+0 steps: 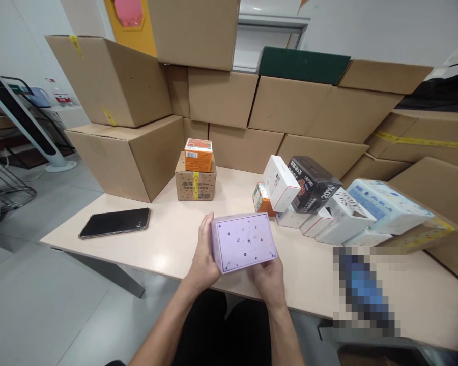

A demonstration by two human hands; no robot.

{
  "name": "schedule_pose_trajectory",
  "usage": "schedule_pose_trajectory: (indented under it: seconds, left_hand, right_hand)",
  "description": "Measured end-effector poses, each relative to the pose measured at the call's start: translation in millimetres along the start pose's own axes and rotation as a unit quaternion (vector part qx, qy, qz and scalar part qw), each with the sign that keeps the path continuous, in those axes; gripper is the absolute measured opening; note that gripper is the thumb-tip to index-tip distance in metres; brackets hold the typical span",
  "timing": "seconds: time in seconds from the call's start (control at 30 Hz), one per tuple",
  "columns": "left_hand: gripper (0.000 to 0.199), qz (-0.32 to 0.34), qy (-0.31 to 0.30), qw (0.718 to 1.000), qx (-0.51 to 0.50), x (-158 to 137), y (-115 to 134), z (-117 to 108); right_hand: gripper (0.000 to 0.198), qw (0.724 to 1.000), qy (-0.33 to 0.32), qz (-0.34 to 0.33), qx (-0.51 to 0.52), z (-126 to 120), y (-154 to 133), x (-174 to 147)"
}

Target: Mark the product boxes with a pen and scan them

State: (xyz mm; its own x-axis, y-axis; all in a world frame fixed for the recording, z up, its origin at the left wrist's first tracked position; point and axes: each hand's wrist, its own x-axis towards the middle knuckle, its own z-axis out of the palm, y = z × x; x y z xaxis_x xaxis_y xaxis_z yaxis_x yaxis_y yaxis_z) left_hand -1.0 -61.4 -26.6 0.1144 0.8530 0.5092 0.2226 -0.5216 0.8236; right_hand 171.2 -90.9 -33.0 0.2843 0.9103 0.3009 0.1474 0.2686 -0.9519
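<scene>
Between my two hands I hold a light purple box (248,242), its face dotted with small dark rings and spots, above the front part of the table. My left hand (205,254) grips its left side, with the thumb along the lower left edge. From below and the right, my right hand (269,282) supports the box; most of its fingers are hidden underneath. Beyond the box stands a small brown carton (196,185) with yellow tape, and an orange box (198,155) rests on top of it.
A phone (115,223) lies on the table's left. Right of centre is a pile with a white box (281,183), a black box (313,184) and a blue-white box (387,206). Large cardboard boxes (223,96) wall the back. A blurred patch (366,292) covers the right front.
</scene>
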Motion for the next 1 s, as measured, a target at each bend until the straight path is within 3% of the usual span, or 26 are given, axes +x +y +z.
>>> schedule_pose_trajectory:
  seconds: [0.43, 0.6, 0.67, 0.73, 0.87, 0.93, 1.0]
  left_hand:
    - [0.109, -0.003, 0.005, 1.0, 0.006, 9.2, -3.2, 3.5]
    - [0.108, -0.003, 0.011, 1.0, -0.007, 9.1, -6.9, 4.2]
    - [0.108, -0.005, 0.009, 1.0, -0.011, 9.0, -7.9, 4.0]
    - [0.107, -0.009, 0.009, 1.0, -0.012, 8.8, -8.1, 3.8]
    - [0.106, -0.018, 0.009, 1.0, -0.011, 9.1, -6.7, 3.5]
    - [0.106, -0.017, 0.007, 1.0, -0.01, 9.4, -6.6, 3.5]
    - [0.105, -0.013, 0.005, 1.0, -0.009, 9.5, -7.1, 3.4]
  right_hand:
    - [0.045, 1.0, 0.003, 0.006, 0.009, 3.3, 5.6, -3.4]
    - [0.044, 0.996, 0.03, -0.03, -0.083, -6.3, 7.5, -0.8]
    - [0.044, 0.979, 0.07, -0.059, -0.181, -16.5, 7.0, 3.4]
    - [0.05, 0.947, 0.084, -0.046, -0.306, -27.2, 3.1, 9.4]
    - [0.053, 0.876, -0.037, 0.056, -0.478, -38.2, -14.8, 22.7]
    - [0.048, 0.861, -0.091, 0.09, -0.493, -38.0, -23.2, 27.8]
    - [0.042, 0.865, -0.103, 0.105, -0.48, -37.5, -25.9, 30.5]
